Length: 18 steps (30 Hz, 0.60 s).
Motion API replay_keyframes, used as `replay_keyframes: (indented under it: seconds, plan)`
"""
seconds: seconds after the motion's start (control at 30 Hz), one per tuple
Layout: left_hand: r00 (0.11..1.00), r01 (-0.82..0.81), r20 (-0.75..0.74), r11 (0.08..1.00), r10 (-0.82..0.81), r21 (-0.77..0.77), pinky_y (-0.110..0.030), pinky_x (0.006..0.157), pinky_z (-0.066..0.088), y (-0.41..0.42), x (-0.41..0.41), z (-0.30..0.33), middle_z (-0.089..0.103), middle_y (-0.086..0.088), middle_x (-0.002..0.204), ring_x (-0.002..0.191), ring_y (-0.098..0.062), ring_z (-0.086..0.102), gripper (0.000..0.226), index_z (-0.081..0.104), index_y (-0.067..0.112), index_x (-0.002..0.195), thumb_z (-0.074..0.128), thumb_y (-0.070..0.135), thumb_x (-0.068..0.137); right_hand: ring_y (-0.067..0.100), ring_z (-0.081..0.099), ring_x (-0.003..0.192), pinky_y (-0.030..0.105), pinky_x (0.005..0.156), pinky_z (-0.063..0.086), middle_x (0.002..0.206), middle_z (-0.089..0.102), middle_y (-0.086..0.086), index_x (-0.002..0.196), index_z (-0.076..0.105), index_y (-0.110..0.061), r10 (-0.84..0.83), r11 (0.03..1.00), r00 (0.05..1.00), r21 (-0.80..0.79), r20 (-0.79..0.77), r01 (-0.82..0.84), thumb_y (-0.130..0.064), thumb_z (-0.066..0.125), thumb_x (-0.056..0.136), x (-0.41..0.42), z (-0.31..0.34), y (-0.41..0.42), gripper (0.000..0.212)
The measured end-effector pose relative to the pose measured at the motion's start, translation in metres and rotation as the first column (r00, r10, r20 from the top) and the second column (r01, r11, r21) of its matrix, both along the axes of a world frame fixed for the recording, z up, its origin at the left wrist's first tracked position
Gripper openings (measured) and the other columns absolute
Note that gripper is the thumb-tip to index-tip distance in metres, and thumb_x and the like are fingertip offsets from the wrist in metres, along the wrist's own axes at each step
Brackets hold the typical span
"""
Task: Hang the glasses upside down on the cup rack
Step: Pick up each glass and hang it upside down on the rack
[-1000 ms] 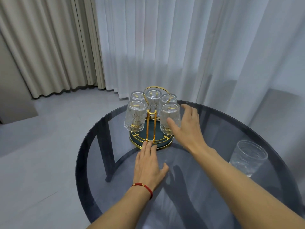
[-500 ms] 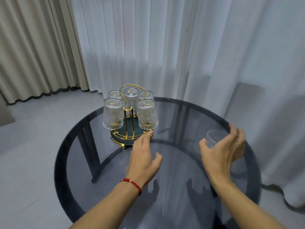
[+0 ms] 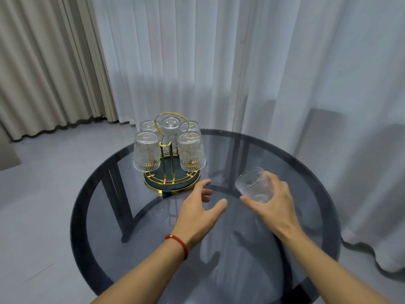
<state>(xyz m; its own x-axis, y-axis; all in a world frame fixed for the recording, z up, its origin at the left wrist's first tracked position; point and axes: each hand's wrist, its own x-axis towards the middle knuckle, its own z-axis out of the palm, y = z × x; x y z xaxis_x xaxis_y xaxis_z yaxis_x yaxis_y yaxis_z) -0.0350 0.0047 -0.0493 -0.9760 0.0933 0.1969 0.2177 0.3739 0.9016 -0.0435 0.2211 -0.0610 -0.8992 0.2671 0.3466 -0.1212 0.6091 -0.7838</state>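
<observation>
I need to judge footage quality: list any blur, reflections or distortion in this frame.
Head view: the glass in the right hand is motion-blurred, while the cup rack stays sharp; the tinted glass table mirrors both arms as dark reflections; wide-angle lens bends the curtains near the edges; light is soft and even.

A home room: floor-length curtains [image 3: 197, 62] behind a round glass table [image 3: 306, 172].

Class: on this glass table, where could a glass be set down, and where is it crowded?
Free: table left of the cup rack; near edge between the forearms. Crowded: around the rack, left hand, and right hand holding the glass.
</observation>
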Motion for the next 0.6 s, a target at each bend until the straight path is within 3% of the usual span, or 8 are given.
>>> replay_keyframes:
  seconds: [0.1,0.17,0.23,0.33,0.4,0.47,0.53,0.6]
  plan:
    - [0.985,0.083,0.129,0.974,-0.112,0.213,-0.040,0.092,0.057,0.001,0.001,0.005,0.055,0.006,0.128,0.114,-0.011,0.059,0.075,0.043,0.038,0.141,0.072,0.060,0.075,0.004,0.059,0.105,0.017,0.087,0.047,0.117,0.052,-0.008,0.138,0.052,-0.044,0.209,0.973,0.977,0.102,-0.033,-0.205,-0.055,0.093,0.058,0.007,0.008,-0.022,0.091]
    - [0.980,0.113,0.132,0.962,-0.149,0.248,-0.039,0.087,0.060,0.002,0.004,0.008,0.058,0.007,0.125,0.109,-0.007,0.062,0.074,0.045,0.040,0.138,0.074,0.060,0.073,0.001,0.059,0.105,0.018,0.088,0.052,0.117,0.050,-0.012,0.140,0.050,-0.046,0.325,0.930,0.945,0.187,-0.019,-0.316,-0.062,0.090,0.054,0.012,0.010,-0.037,0.096]
    - [0.995,0.054,0.067,0.973,-0.071,0.223,-0.033,0.084,0.059,0.002,0.007,0.010,0.064,0.009,0.113,0.099,-0.001,0.063,0.061,0.052,0.041,0.128,0.076,0.057,0.074,0.001,0.059,0.108,0.022,0.090,0.054,0.118,0.048,-0.015,0.141,0.047,-0.049,0.407,0.886,0.913,0.239,0.005,-0.397,-0.061,0.089,0.054,0.016,0.011,-0.048,0.097]
    - [0.998,-0.022,0.064,0.924,-0.003,0.381,-0.037,0.074,0.061,-0.007,0.007,0.013,0.069,-0.004,0.106,0.094,-0.013,0.069,0.045,0.061,0.033,0.114,0.077,0.043,0.074,-0.001,0.057,0.120,0.021,0.098,0.050,0.129,0.051,-0.019,0.141,0.047,-0.050,0.442,0.895,0.895,0.045,0.056,-0.444,-0.066,0.085,0.063,0.016,0.016,-0.053,0.089]
    - [0.991,-0.020,0.125,0.844,-0.056,0.536,-0.043,0.067,0.062,-0.017,0.005,0.016,0.067,-0.017,0.111,0.097,-0.031,0.070,0.044,0.060,0.026,0.115,0.076,0.035,0.075,0.005,0.062,0.121,0.034,0.103,0.052,0.133,0.059,-0.015,0.140,0.049,-0.047,0.492,0.855,0.860,-0.257,0.132,-0.450,-0.076,0.067,0.077,0.015,0.023,-0.053,0.072]
    - [0.984,-0.008,0.146,0.794,-0.101,0.608,-0.047,0.069,0.061,-0.026,0.004,0.018,0.065,-0.021,0.115,0.097,-0.035,0.071,0.048,0.059,0.023,0.120,0.075,0.033,0.076,0.016,0.070,0.115,0.046,0.099,0.057,0.128,0.070,-0.003,0.136,0.057,-0.035,0.563,0.771,0.808,-0.462,0.174,-0.438,-0.073,0.055,0.089,0.014,0.027,-0.058,0.060]
    - [0.982,-0.005,0.149,0.773,-0.116,0.634,-0.049,0.075,0.061,-0.033,0.000,0.016,0.066,-0.018,0.116,0.099,-0.032,0.071,0.050,0.060,0.026,0.123,0.072,0.042,0.077,0.022,0.073,0.109,0.049,0.091,0.061,0.124,0.072,0.007,0.134,0.060,-0.025,0.553,0.751,0.823,-0.508,0.132,-0.422,-0.062,0.059,0.092,0.012,0.032,-0.066,0.056]
    - [0.988,-0.064,0.150,0.786,-0.037,0.615,-0.047,0.081,0.061,-0.040,-0.005,0.013,0.068,-0.009,0.118,0.105,-0.023,0.069,0.043,0.065,0.034,0.120,0.057,0.056,0.084,0.019,0.072,0.108,0.046,0.089,0.062,0.125,0.070,0.006,0.138,0.056,-0.027,0.492,0.797,0.867,-0.440,0.076,-0.413,-0.059,0.063,0.090,0.009,0.044,-0.077,0.058]
